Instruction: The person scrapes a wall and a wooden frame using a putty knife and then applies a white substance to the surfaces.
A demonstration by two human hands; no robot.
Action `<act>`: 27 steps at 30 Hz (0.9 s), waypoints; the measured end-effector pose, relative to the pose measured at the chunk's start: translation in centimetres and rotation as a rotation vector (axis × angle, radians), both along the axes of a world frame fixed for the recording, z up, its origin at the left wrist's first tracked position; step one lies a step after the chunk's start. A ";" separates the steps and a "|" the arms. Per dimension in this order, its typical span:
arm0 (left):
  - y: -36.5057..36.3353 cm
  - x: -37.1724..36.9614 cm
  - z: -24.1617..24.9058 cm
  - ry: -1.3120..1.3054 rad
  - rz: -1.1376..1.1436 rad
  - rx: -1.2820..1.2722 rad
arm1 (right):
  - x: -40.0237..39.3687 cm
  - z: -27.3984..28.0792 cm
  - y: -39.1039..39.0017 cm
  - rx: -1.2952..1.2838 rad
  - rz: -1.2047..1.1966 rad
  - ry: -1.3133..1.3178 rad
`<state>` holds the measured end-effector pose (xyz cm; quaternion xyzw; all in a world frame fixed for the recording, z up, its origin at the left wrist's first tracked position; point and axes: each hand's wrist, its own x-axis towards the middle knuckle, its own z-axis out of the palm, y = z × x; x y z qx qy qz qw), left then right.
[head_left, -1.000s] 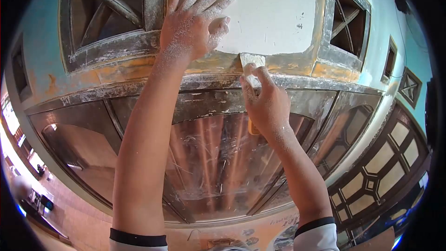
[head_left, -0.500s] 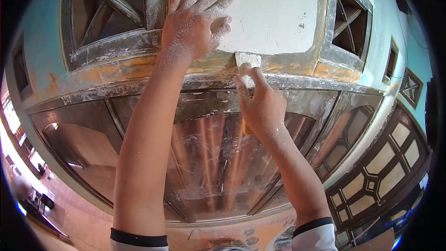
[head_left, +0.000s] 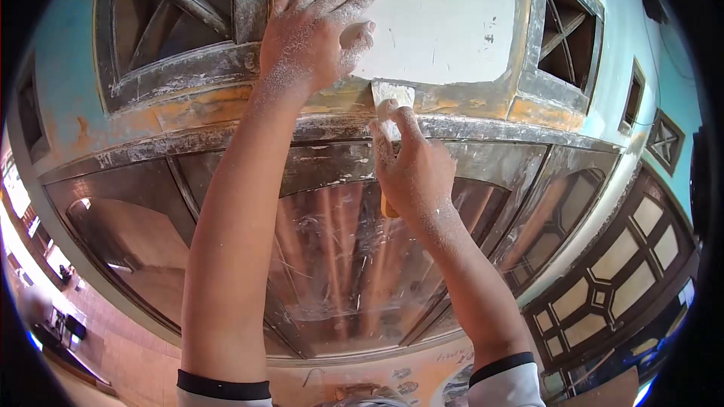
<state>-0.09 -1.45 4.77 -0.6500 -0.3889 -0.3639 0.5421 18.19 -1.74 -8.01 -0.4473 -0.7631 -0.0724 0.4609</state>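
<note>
My left hand (head_left: 313,30) lies with spread fingers on the white panel (head_left: 445,22) at the top, dusted with white powder. Just right of centre, my right hand (head_left: 411,154) is wrapped round a scraper (head_left: 395,95) with a wide, white-smeared blade. An orange handle end shows below the palm. The blade's edge touches the bare strip (head_left: 467,99) along the panel's lower border. Grey and orange patches mark this strip.
Wooden vents with crossed bars stand left (head_left: 170,11) and right (head_left: 567,34) of the panel. Below runs a worn dark frame with glass panes (head_left: 339,256). A panelled door (head_left: 618,279) is at the lower right, and a tiled floor (head_left: 98,332) at the lower left.
My right hand and the scraper have moved slightly left along the strip. My left hand remains spread on the panel, with only a slight shift in view.
</note>
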 end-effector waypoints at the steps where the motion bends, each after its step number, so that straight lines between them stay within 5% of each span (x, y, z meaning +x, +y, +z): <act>1: 0.0 -0.1 0.1 -0.001 0.002 0.004 | -0.1 0.2 0.1 0.001 -0.014 -0.010; 7: 0.5 -0.4 0.0 -0.010 0.028 -0.023 | -0.2 0.3 -0.3 -0.015 -0.012 -0.022; 9: 1.2 -0.5 -0.1 0.057 0.064 0.181 | -0.3 0.5 -0.2 -0.058 0.015 -0.023; 27: 1.2 -0.4 -0.3 0.031 0.080 0.165 | -1.9 -0.1 -0.7 -0.009 0.020 -0.024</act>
